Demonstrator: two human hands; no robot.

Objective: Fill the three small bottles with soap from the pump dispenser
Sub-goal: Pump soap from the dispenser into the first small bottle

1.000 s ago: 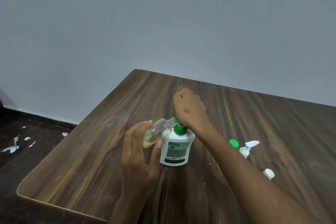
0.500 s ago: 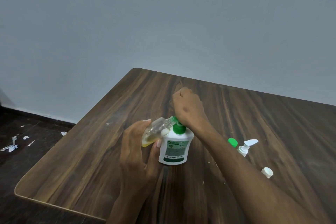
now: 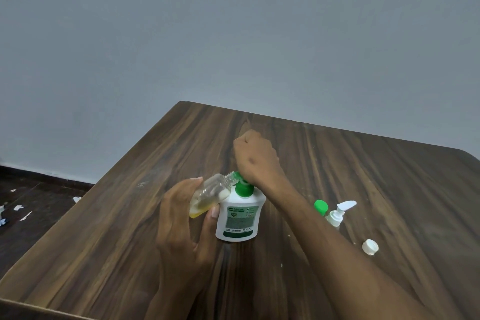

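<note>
Soap dispenser (image 3: 238, 218) is pressed at its pump by the fisted right hand (image 3: 255, 161); a tilted small bottle (image 3: 210, 193) is gripped by the left hand (image 3: 181, 218) at the spout.

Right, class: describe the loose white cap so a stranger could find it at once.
Start at the wooden table, then go right of the person's right forearm. The loose white cap lies alone, nearer the camera than the green-capped bottle and white spray-top bottle. Unlike them, it's just a cap.

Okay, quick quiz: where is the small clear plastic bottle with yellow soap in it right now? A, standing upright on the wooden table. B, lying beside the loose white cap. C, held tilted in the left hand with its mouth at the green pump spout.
C: the left hand holds the small clear plastic bottle tilted, its mouth at the green pump spout.
</note>
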